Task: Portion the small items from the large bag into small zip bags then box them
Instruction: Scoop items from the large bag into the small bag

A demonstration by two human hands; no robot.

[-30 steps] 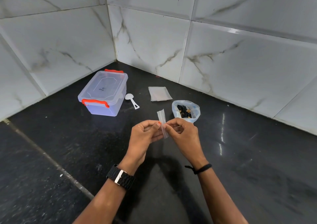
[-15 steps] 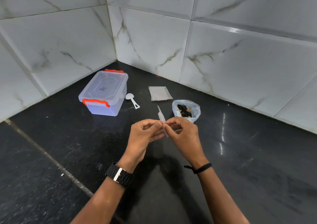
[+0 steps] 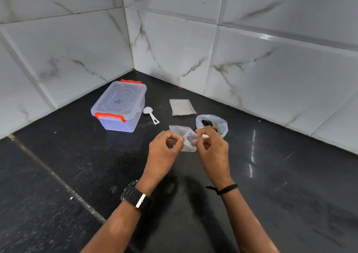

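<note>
Zip bag [image 3: 187, 139], small and clear, hangs between both hands above the black counter [image 3: 290, 194], well in front of the person. Left hand [image 3: 164, 150] pinches one side of its mouth with thumb and forefinger curled; right hand [image 3: 212, 150] pinches the opposite side the same way, so the film is stretched between the two pinches and the mouth appears to be parting. The step in hand looks like opening the bag for filling, and doing it well probably means keeping each pinch on a single layer just below the zip ridge and pulling the lips straight apart, not twisting, so the thin film does not crease or slip. Just beyond the right hand, partly hidden by its fingers, sits the large bag [image 3: 213, 122] with its rim rolled down and dark small items inside. Farther out beyond the grip lies a flat stack of spare zip bags [image 3: 181, 107]. Beyond the left hand rests a white plastic scoop [image 3: 151, 114], and past it stands the clear storage box [image 3: 119, 106], lid on with orange latches, near the tiled corner.
</note>
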